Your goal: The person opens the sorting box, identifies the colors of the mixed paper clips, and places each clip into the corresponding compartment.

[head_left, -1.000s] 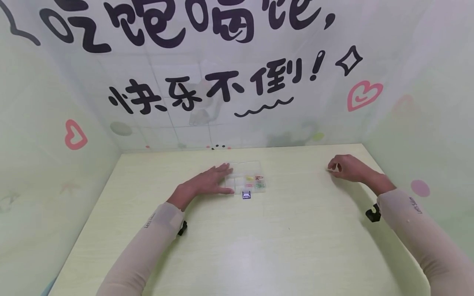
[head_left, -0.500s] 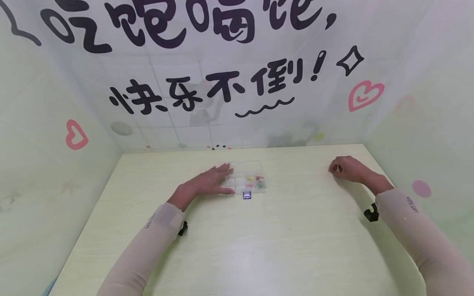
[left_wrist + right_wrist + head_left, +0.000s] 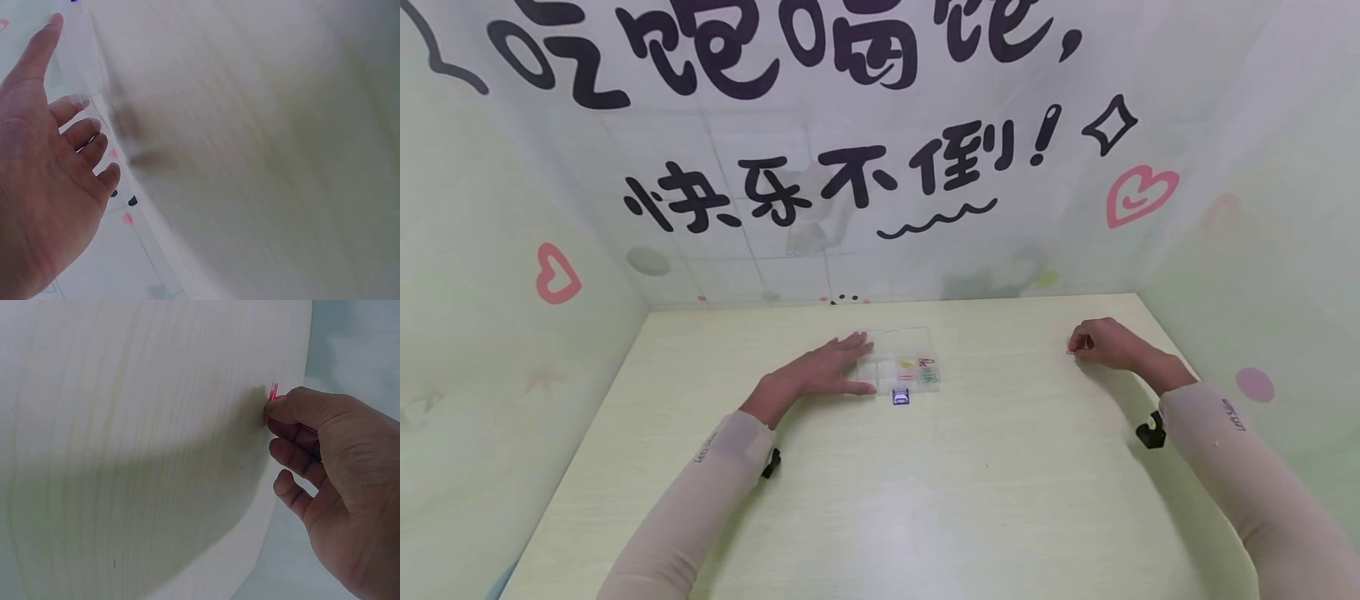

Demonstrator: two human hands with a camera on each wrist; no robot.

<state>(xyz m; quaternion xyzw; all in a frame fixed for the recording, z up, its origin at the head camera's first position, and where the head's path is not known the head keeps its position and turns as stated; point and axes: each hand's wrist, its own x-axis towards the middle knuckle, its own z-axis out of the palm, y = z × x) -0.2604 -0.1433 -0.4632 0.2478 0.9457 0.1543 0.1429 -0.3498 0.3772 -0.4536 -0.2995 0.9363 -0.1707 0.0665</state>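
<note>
My left hand [image 3: 831,367] rests at the left side of a clear plastic compartment box [image 3: 913,340], fingers spread along it and thumb near its front edge. Small red, yellow and green pieces [image 3: 927,377] lie in the box's right-hand compartments. A blue-and-white label [image 3: 900,397] sits at its front edge. Far to the right, my right hand [image 3: 1105,342] pinches a small red paper clip [image 3: 273,391] between thumb and forefinger, low over the table. Two prongs of the clip stick out past the fingertips; the rest is hidden. In the left wrist view my left hand's [image 3: 59,169] fingers are loosely bent.
The pale wood-grain table [image 3: 850,500] is walled in by printed sheeting [image 3: 880,267] at the back and both sides. My right hand works near the table's back right corner. Black wrist straps [image 3: 1152,431] show under both sleeves.
My right hand has shifted very slightly right and down, and a bit of red now shows at its fingertips. The left hand and the box stay put.
</note>
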